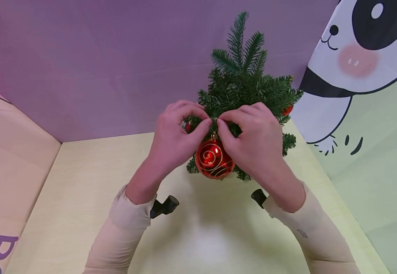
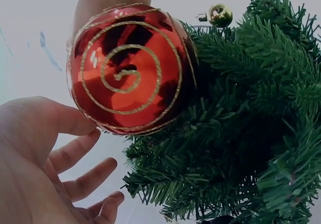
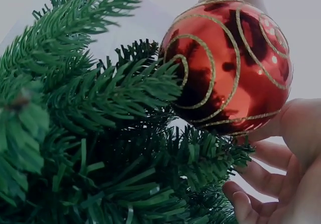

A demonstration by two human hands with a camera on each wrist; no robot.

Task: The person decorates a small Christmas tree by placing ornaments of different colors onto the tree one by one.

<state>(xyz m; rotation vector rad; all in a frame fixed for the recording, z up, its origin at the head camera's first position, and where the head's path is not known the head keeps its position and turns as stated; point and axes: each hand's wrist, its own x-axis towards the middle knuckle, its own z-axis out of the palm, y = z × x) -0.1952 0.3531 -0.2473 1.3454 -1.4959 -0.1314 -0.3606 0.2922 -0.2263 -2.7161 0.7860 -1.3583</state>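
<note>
A shiny red Christmas ball (image 1: 215,161) with gold glitter swirls hangs in front of a small green Christmas tree (image 1: 241,82). Above its gold cap (image 1: 213,136), my left hand (image 1: 181,133) pinches the ball's hanging string between thumb and index finger. From the other side my right hand (image 1: 258,133) pinches at the same spot, the fingertips of both hands close together. The string is mostly hidden by the fingers. In the left wrist view the ball (image 2: 130,73) overlaps the thumb; in the right wrist view a branch (image 3: 140,86) crosses its edge.
Another red ornament (image 1: 287,110) shows at the tree's right side, and a dark red one (image 1: 188,127) behind my left fingers. A small gold ball (image 2: 220,14) sits among the branches. A purple wall (image 1: 99,68) stands behind the pale table (image 1: 82,182); a panda-printed panel (image 1: 359,160) stands right.
</note>
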